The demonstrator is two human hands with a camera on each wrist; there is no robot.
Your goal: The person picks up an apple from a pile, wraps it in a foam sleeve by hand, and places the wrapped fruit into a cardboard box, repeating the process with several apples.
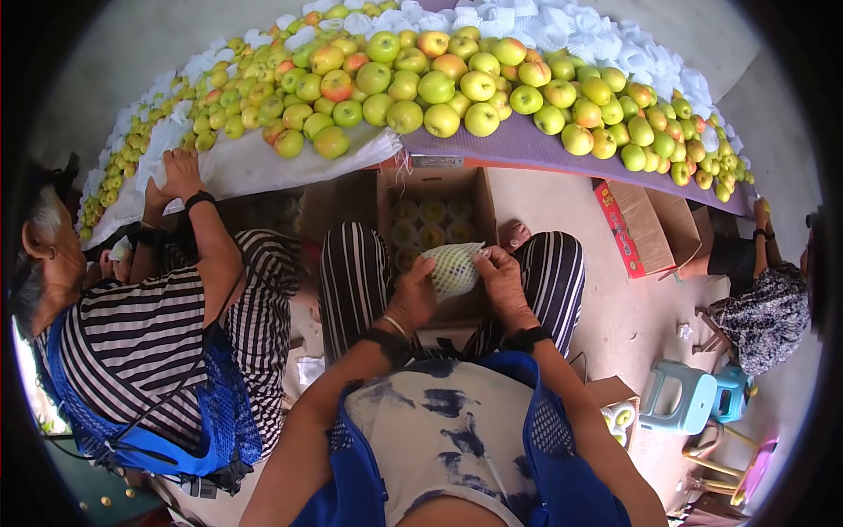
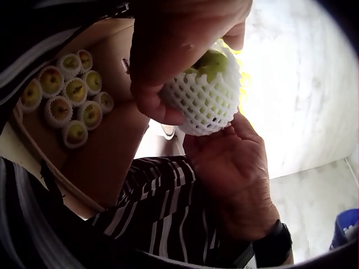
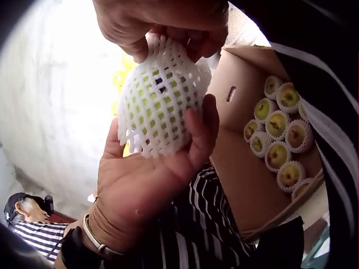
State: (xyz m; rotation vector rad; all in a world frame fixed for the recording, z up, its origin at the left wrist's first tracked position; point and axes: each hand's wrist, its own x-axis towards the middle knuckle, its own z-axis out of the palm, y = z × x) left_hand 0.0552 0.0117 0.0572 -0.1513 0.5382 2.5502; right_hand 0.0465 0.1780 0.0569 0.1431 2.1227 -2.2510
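Note:
Over my lap, a green apple (image 2: 213, 65) sits inside a white foam net (image 1: 454, 269). My left hand (image 1: 411, 297) holds the netted apple from its side, thumb and fingers curled around it. My right hand (image 1: 507, 283) pinches the gathered end of the net, as the right wrist view shows. In the left wrist view, green skin shows through the net's open end, close to the left fingers. Below, between my knees, a cardboard box (image 3: 231, 162) holds several netted apples (image 3: 277, 124) set in rows.
A big heap of loose apples (image 1: 404, 116) and many white foam nets (image 1: 536, 26) cover the table ahead. One person in stripes (image 1: 132, 342) sits at left, another person (image 1: 762, 316) at right. An open carton (image 1: 645, 224) and blue stools (image 1: 678, 395) stand on the right.

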